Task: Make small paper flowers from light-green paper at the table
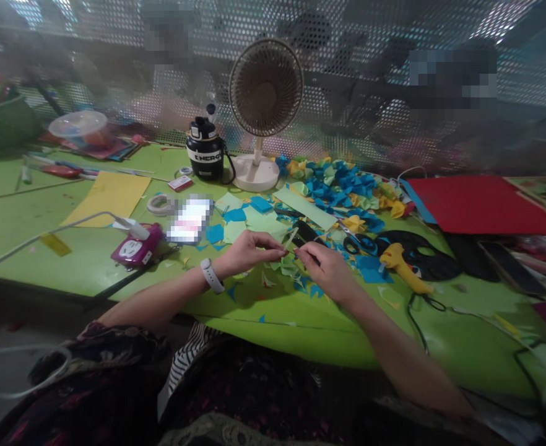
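Fingertip to fingertip, my two hands meet over the front middle of the table. My left hand [257, 249], with a white band on its wrist, is closed in a pinch on a thin pale green paper strip [292, 237]. Across from it, my right hand [327, 267] is also closed, its thumb and fingertips pinched at the strip's lower end. Blue, green and yellow paper scraps [264, 280] lie beneath and around both hands. Just behind the right hand is a black object [306, 231], partly hidden. A longer pale green paper strip [305, 207] lies farther back.
Scissors [363, 243] and a yellow glue gun [403, 267] lie to the right, near red sheets [491, 201]. Behind stand a fan [267, 90], a black bottle [207, 155] and a heap of folded paper pieces [342, 183]. A phone [190, 220] and purple power socket [136, 248] are left.
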Available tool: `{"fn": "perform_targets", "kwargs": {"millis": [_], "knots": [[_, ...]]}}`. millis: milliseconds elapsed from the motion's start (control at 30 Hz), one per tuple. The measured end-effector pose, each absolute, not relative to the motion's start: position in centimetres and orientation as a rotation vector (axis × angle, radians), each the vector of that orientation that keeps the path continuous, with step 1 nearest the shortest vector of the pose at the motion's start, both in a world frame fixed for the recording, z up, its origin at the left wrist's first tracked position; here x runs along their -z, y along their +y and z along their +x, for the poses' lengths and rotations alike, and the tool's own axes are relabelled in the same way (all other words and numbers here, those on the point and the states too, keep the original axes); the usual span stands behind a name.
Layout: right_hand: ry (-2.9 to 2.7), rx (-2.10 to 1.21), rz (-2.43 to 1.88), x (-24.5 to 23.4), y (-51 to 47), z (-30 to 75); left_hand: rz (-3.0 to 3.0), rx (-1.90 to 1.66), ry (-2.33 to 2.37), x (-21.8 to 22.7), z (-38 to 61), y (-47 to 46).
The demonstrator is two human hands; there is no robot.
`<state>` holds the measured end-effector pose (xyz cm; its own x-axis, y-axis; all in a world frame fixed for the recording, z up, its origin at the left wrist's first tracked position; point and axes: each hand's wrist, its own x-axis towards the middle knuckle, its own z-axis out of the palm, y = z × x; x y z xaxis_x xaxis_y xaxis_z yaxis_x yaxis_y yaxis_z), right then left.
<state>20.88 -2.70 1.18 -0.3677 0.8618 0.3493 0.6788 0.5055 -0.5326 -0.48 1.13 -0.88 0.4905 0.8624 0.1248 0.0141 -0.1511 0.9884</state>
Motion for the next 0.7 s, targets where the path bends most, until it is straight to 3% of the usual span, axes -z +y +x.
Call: {"fn": "perform_targets", "kwargs": {"millis": [700], "knots": [[-2.156,-0.461,-1.199,-1.34,-2.72,20.82,1.624,-0.925,0.790,0.34,-0.57,0.82]]}}
